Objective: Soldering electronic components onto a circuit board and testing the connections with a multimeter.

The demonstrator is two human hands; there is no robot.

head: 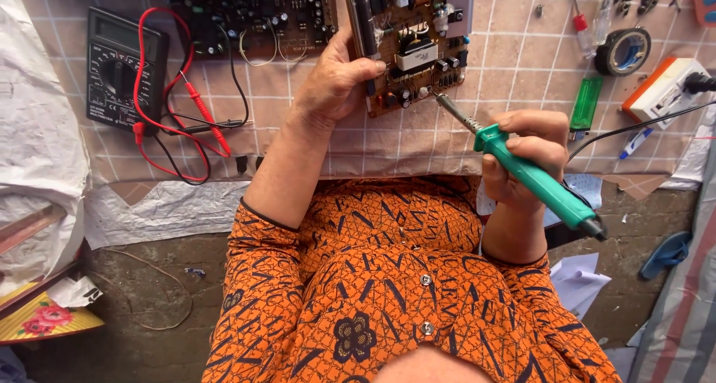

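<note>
— Where does the circuit board (pixel 412 44) lie?

— On the table (pixel 313 137), at its far middle. The left hand (pixel 333 81) grips its left edge; the right hand (pixel 526 155), nearer the person and to the right, holds a soldering iron (pixel 522 167) whose tip reaches the board's near right corner.

— And left of that?

— A second board (pixel 257 17) lies just left, then a multimeter (pixel 119 66) farther left, its leads (pixel 201 111) trailing between them.

— To the right?

— A tape roll (pixel 623 51), with a lighter (pixel 586 103) nearer the person, and a power strip (pixel 664 90) at the right edge.
</note>
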